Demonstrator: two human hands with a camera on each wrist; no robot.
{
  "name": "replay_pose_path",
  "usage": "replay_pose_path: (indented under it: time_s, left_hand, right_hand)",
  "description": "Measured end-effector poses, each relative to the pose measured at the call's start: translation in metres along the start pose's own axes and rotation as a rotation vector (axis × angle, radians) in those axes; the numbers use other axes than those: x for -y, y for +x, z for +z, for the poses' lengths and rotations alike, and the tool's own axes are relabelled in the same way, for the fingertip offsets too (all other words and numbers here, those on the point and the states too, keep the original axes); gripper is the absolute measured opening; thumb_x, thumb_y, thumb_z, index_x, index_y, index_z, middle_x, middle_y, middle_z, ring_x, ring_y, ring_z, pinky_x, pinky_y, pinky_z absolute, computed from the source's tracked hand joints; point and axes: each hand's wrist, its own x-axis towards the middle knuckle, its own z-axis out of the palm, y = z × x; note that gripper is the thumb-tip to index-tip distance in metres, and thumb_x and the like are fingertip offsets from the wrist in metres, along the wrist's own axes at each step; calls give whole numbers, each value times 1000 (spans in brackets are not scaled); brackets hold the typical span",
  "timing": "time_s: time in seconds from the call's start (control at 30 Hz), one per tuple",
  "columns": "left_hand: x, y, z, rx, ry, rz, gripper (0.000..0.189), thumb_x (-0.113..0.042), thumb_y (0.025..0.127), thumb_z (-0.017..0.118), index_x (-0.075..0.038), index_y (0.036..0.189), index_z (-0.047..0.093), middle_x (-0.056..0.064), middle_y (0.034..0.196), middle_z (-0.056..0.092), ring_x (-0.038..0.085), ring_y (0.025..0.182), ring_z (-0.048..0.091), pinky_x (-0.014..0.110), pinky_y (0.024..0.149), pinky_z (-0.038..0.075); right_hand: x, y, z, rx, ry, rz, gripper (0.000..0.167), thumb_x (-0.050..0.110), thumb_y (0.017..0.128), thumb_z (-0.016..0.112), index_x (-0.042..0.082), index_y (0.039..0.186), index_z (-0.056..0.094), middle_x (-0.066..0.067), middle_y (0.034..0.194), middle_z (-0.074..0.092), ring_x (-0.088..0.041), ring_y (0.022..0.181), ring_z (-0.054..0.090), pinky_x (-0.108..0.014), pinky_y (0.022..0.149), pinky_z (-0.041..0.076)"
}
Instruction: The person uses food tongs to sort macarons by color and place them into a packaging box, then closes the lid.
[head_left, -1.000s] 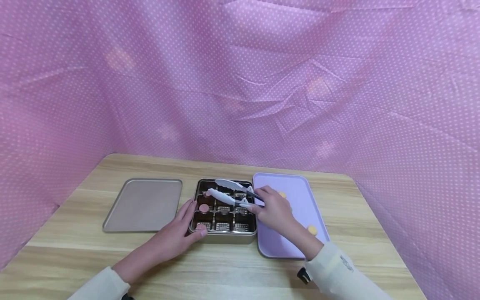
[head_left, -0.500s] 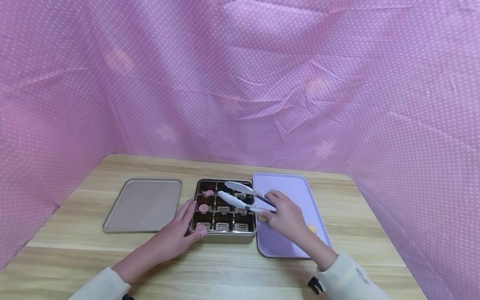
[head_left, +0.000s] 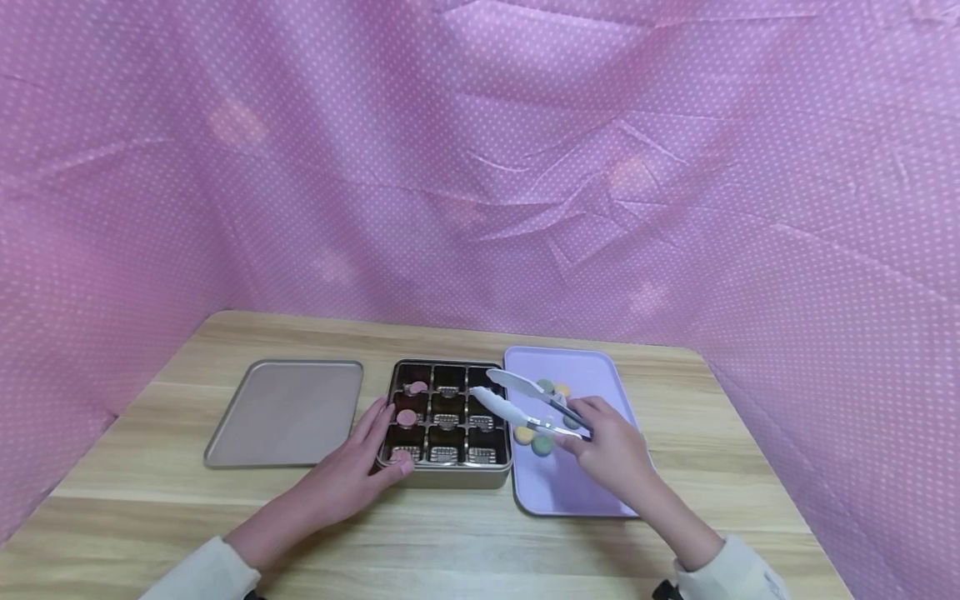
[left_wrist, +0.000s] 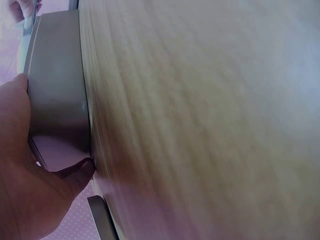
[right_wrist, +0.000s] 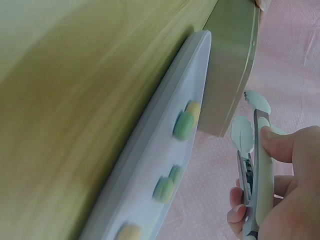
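Note:
A metal tin with a dark divided insert stands mid-table. Pink macarons sit in its left column of compartments. My left hand rests on the tin's front left corner, thumb over the front rim and fingers along the left side. My right hand grips a pair of tongs by the handles. Their white tips are spread apart with nothing between them, above the gap between the tin and a lilac tray. Green macarons and yellow macarons lie on the tray, some partly behind the tongs and hand.
Left of the tin a flat, rimmed metal lid lies on the wooden table. A pink dotted cloth hangs behind the table and along both sides. The tray stands close against the tin's right side.
The tongs have let go of a pink macaron in the back left compartment. My right hand has drawn them rightward over the tray. My left hand has stayed on the tin.

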Motion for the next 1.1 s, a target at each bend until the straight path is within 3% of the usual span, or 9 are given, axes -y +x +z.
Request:
replay_pose_path:
  time_s: [0.5, 0.8, 1.1]
  left_hand:
    - [0, 0, 0, 8, -1, 3, 99, -78, 92, 43, -23, 164, 2, -5, 169, -15, 50, 143, 36, 72, 106, 39]
    - [1, 0, 1, 1, -1, 4, 99, -78, 92, 43, -24, 164, 1, -6, 169, -15, 49, 143, 37, 72, 107, 39]
    - [0, 0, 1, 3, 6, 4, 99, -78, 92, 42, -23, 164, 2, -4, 170, -14, 49, 142, 38, 71, 106, 40]
  right_hand:
    - [-29, -34, -24, -21, -35, 47, 52, 26, 82, 83, 7, 129, 67, -6, 122, 68, -23, 99, 66, -45, 78, 56]
    - [-42, -58, -36, -23, -64, 91, 53, 25, 81, 83, 7, 128, 67, -11, 124, 67, -29, 103, 68, -52, 77, 56]
    - [-51, -80, -34, -26, -64, 111, 53, 26, 81, 84, 8, 128, 68, -12, 126, 65, -36, 112, 66, -62, 87, 54]
